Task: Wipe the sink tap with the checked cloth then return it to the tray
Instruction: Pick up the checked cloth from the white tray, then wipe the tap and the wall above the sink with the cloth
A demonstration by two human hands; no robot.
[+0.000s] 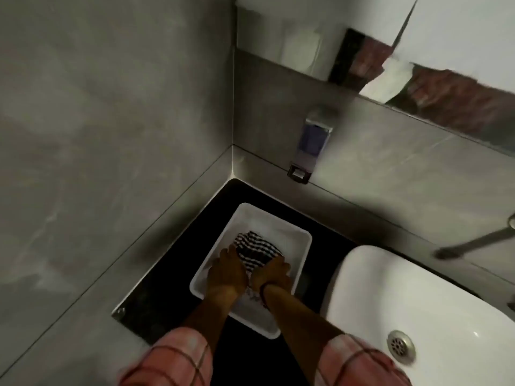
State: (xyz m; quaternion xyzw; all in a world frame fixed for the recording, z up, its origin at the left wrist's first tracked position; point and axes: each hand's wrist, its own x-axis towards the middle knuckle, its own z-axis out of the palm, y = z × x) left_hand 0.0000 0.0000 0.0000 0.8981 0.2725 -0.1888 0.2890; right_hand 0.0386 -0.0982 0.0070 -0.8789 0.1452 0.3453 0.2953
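The checked cloth (255,250), black and white, lies bunched inside a white rectangular tray (292,240) on the black counter. My left hand (227,270) rests on the cloth's left side and my right hand (274,273) on its right side, both with fingers curled onto the fabric. Whether the cloth is lifted off the tray floor I cannot tell. The sink tap (473,242) juts from the wall at the far right, partly cut off by the frame edge and blurred.
A white basin (404,296) with a metal drain (401,347) sits right of the tray. A wall soap dispenser (310,143) hangs above the counter. Grey tiled walls meet in a corner behind the tray; a mirror (418,51) runs along the upper right.
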